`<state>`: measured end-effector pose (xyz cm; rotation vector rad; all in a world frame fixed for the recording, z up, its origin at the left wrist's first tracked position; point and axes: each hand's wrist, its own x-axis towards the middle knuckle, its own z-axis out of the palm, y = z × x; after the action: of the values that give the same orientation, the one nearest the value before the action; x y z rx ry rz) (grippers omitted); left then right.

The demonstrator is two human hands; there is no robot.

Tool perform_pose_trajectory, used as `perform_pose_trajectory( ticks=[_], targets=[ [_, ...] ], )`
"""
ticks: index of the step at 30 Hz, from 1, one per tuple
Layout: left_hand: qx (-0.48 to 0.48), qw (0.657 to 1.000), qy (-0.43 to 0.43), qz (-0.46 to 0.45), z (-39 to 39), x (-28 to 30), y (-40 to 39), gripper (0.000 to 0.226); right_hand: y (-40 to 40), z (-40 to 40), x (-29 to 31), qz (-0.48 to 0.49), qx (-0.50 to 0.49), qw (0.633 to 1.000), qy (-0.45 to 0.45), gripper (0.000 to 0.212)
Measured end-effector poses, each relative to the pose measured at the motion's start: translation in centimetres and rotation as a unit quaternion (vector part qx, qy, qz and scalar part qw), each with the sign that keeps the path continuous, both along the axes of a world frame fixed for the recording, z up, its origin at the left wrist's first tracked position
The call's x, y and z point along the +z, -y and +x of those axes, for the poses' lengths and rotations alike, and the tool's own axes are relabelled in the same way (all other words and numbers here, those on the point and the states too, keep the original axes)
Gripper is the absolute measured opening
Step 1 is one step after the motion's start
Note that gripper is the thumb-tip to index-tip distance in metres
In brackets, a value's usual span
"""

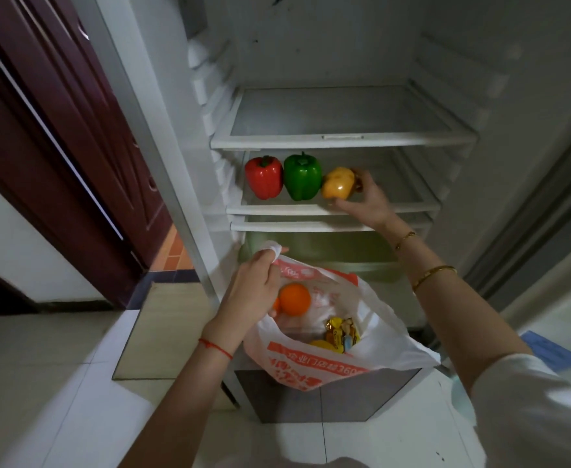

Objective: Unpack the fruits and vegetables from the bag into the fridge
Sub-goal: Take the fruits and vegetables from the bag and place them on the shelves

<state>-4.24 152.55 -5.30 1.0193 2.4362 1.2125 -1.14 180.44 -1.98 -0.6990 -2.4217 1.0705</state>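
Head camera, looking down into an open fridge (345,62): 3 peppers sit in a row at the left of the middle glass shelf (412,197). Leftmost is the red pepper (264,177), upright, with the green pepper (302,177) just beside it, and the yellow pepper (338,183) touching the green one on its right. The right hand (368,201) reaches in from the right and holds the yellow pepper, thumb under its lower edge and fingers curled round its far side. The upper shelf (341,140) above carries nothing visible, and a pale green crisper drawer (328,251) lies below the peppers' shelf. The left hand (253,285) grips the bunched handle of a white and orange plastic bag (378,346), holding it open in front of the drawer. Inside the bag are an orange (294,299) near the left hand, some yellow snack packets (343,334) and part of a yellow item (321,344) (too hidden to identify). 2 gold bracelets (432,276) circle the right forearm, and a red string (216,347) the left wrist. A dark red door (58,130) stands at the left.
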Motion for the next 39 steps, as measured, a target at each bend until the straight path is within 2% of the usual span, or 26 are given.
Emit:
perform_pose_trajectory(
  ticks=[5, 8, 10, 12, 14, 15, 17, 19, 22, 25, 27, 29, 34, 39],
  targets=[
    [0.02, 0.999, -0.024, -0.018, 0.0, -0.4, 0.3, 0.036, 0.2, 0.5, -0.1, -0.006, -0.024, 1.0, 0.008, 0.09],
    [0.018, 0.999, -0.026, -0.019, 0.4, -0.2, 0.6, 0.035, 1.2, 1.6, 0.0, -0.017, -0.031, 0.999, -0.026, 0.091],
    [0.009, 0.999, -0.031, -0.017, 0.7, 0.0, 0.9, 0.036, 2.1, 2.8, -0.3, 0.054, -0.064, 0.994, -0.069, 0.071],
    [0.007, 0.998, -0.055, -0.029, 1.1, 0.0, 1.1, 0.038, 3.3, 4.3, -0.9, 0.154, -0.091, 0.974, -0.137, 0.039],
    [0.007, 0.995, -0.093, -0.04, 1.5, 0.0, 1.5, 0.04, 5.1, 5.8, -1.8, 0.189, -0.059, 0.961, -0.192, 0.014],
    [0.004, 0.994, -0.104, -0.041, 1.8, 0.0, 1.7, 0.04, 6.1, 6.5, -2.4, 0.186, -0.024, 0.963, -0.195, 0.009],
    [-0.002, 0.993, -0.112, -0.039, 2.3, 0.1, 2.2, 0.04, 8.3, 7.7, -4.1, 0.182, 0.048, 0.973, -0.134, 0.011],
    [-0.008, 0.992, -0.118, -0.036, 2.9, 0.0, 2.8, 0.041, 10.3, 8.4, -6.4, 0.195, 0.114, 0.974, -0.015, 0.022],
    [-0.014, 0.992, -0.121, -0.038, 3.5, -0.4, 3.5, 0.042, 12.1, 8.8, -10.8, 0.198, 0.175, 0.952, 0.151, 0.022],
    [-0.02, 0.993, -0.11, -0.048, 4.0, -0.5, 4.3, 0.044, 12.9, 9.1, -14.4, 0.139, 0.178, 0.92, 0.322, 0.049],
    [-0.031, 0.993, -0.106, -0.051, 4.5, -0.4, 4.6, 0.046, 13.2, 9.1, -16.3, 0.143, 0.185, 0.897, 0.376, 0.058],
    [-0.039, 0.992, -0.107, -0.048, 4.9, -0.4, 4.8, 0.045, 13.4, 9.2, -17.5, 0.153, 0.192, 0.892, 0.38, 0.055],
    [-0.039, 0.993, -0.095, -0.054, 5.3, -0.2, 4.8, 0.038, 14.1, 9.4, -18.6, 0.062, 0.225, 0.928, 0.292, 0.046],
    [-0.043, 0.995, -0.079, -0.053, 5.3, 0.1, 4.7, 0.039, 14.0, 9.6, -19.3, 0.078, 0.22, 0.929, 0.286, 0.053]
  ],
)
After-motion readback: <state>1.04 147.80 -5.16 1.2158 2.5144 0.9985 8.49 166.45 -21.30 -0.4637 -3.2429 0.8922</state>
